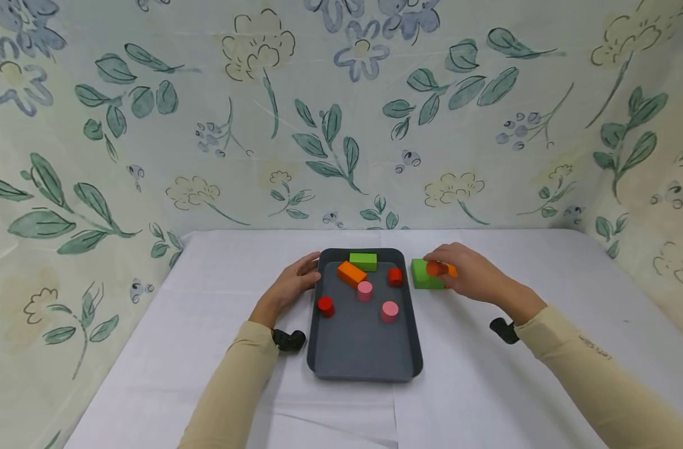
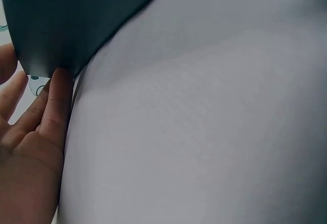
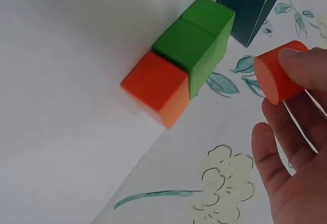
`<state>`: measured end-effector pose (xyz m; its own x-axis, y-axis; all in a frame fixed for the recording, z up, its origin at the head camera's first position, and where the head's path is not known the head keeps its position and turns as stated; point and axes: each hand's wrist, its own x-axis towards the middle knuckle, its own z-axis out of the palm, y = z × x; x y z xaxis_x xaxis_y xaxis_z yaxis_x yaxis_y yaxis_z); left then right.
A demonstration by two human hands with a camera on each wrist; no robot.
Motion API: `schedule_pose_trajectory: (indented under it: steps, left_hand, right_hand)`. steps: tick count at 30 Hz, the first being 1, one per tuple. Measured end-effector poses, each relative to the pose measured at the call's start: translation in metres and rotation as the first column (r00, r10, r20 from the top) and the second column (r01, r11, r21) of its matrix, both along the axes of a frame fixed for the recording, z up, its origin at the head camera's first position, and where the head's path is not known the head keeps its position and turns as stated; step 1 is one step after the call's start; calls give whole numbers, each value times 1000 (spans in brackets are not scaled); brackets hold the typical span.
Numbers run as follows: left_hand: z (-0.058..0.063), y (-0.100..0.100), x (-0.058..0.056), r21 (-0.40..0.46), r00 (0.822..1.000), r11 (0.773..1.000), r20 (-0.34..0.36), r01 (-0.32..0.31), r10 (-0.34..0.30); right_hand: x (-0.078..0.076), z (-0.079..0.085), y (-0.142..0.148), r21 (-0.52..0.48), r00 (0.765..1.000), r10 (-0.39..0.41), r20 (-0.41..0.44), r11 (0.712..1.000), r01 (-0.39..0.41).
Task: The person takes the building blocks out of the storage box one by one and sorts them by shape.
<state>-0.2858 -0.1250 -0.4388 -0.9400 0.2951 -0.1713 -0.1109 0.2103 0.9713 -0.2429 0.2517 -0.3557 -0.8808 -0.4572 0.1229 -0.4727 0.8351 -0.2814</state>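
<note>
My right hand [image 1: 476, 274] pinches an orange cylinder [image 3: 280, 71] between thumb and fingers, to the right of the dark grey tray [image 1: 363, 355]. In the right wrist view, two green blocks [image 3: 186, 44] stand in a row with an orange-red block [image 3: 156, 83], apart from the held cylinder. The head view shows the green blocks [image 1: 421, 279] close beside the tray's right wall, partly covered by the hand and cylinder. My left hand [image 1: 287, 287] touches the tray's left edge near its far corner with extended fingers [image 2: 59, 101].
Inside the tray lie a light green block [image 1: 363, 262], an orange block [image 1: 352, 274], red cylinders [image 1: 326, 306] and pink cylinders [image 1: 389, 312]. A white cloth [image 1: 234, 249] covers the table. Behind it hangs a floral curtain [image 1: 341, 125].
</note>
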Motion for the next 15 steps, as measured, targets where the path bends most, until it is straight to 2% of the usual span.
schedule_pose_trajectory:
  steps: [4,10,15]
  left_hand:
    - [1,2,1,-4,1000,1000,-4,-4,4]
    - [1,3,2,-3,1000,1000,-2,-1,1]
    - [0,1,1,-10,1000,1000,-3,6,-6]
  right_hand:
    - [1,1,20,-8,1000,-24,-16,1000,24]
    - [-1,-2,50,-15,995,-43,-87,999,41]
    - [-12,-10,70,-23,992,-122,-41,992,121]
